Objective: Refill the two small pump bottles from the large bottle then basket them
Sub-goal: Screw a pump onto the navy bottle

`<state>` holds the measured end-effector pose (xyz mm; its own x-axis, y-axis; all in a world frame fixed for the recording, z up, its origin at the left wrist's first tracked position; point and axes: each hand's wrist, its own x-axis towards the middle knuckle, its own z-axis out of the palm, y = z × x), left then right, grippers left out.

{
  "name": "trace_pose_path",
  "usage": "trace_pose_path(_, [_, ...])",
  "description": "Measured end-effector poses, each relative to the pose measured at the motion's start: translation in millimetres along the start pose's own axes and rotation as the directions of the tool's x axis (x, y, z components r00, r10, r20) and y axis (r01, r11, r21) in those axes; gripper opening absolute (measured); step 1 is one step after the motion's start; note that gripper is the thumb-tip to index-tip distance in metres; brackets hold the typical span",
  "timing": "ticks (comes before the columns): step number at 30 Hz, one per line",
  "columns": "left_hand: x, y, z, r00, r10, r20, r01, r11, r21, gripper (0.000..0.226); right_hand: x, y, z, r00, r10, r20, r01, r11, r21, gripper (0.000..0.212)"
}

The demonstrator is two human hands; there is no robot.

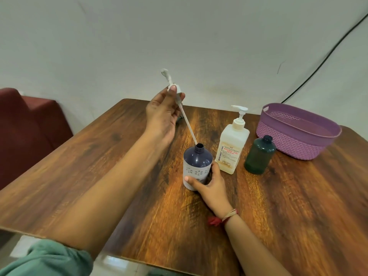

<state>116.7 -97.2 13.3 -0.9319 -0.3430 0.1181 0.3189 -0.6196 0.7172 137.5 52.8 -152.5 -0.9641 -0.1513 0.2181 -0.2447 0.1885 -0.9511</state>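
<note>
Your left hand (162,114) is raised above the dark purple bottle (197,160) and to its left, thumb and fingers pinching the collar of a white pump (186,121). The pump's dip tube slants down to the bottle's open neck; you cannot tell whether the tip is still inside. Your right hand (211,186) wraps the lower, white-patterned part of the purple bottle, thumb in front and fingers round the side, holding it upright on the bench (99,156). Just right of the purple bottle stands the large pale bottle (232,148) with its own pump on. Further right of it stands a dark green bottle (259,156), uncapped. Beyond that, furthest from the purple bottle, sits the lilac basket (288,136). A red thread band (229,215) circles your right wrist.
</note>
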Motion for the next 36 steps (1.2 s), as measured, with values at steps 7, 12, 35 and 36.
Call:
trace_pose_path(7, [-16.5, -22.1, 2.5, 0.999, 0.04, -0.025, -0.04, 0.999, 0.009, 0.004, -6.4, -1.3, 1.6, 1.0, -0.007, 0.005, 0.007, 1.0, -0.008, 0.064])
trace_pose_path(12, [-15.6, -20.8, 3.6, 0.988, 0.153, -0.015, -0.152, 0.987, 0.055, 0.005, -5.7, -0.4, 0.0, 1.0, -0.013, 0.016, 0.013, 1.0, -0.01, 0.063])
trace_pose_path(35, [-44.3, -66.8, -42.1, 0.936, 0.12, 0.331, -0.296, 0.776, 0.557, 0.025, -3.3, -0.3, -3.1, 0.999, -0.023, 0.037, 0.024, 1.0, -0.011, 0.069])
trace_pose_path(36, [-43.3, -68.4, -44.1, 0.936, 0.111, 0.334, -0.296, 0.762, 0.576, 0.025, -3.0, 0.1, -3.2, 0.999, -0.023, 0.036, 0.023, 1.0, -0.015, 0.069])
